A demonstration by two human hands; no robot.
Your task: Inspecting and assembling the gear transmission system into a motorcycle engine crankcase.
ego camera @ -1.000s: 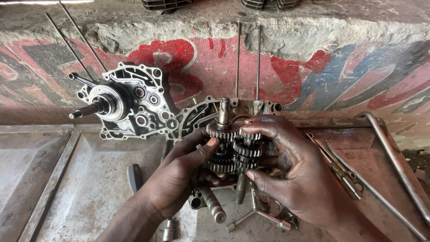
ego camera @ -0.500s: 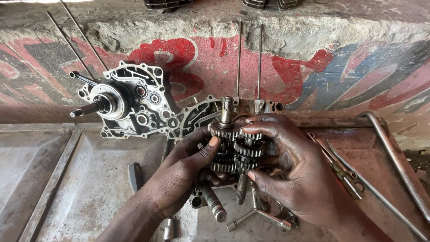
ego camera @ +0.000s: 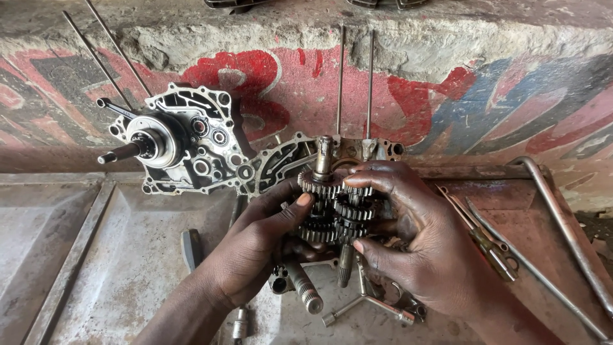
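Note:
Both of my hands hold a cluster of steel gears on two shafts [ego camera: 333, 207], upright over a metal tray. My left hand [ego camera: 255, 246] grips it from the left, thumb against the gear teeth. My right hand [ego camera: 421, 243] wraps it from the right, fingers curled over the top gears. One shaft end [ego camera: 324, 153] sticks up above the gears and another [ego camera: 345, 265] hangs below. Behind the gears stands an open engine case half [ego camera: 284, 163]. A second case half with a crankshaft [ego camera: 175, 144] leans on the wall to the left.
A dented metal tray [ego camera: 115, 268] lies below. Loose tools lie under my hands: a splined shaft [ego camera: 303, 291], a T-shaped socket wrench [ego camera: 367, 303], a screwdriver [ego camera: 488, 246]. Bent metal rods [ego camera: 562, 223] lie at the right. Two thin rods [ego camera: 354, 83] stand against the painted concrete wall [ego camera: 498, 96].
The gear cluster and both hands have shifted very slightly; my grip stays the same.

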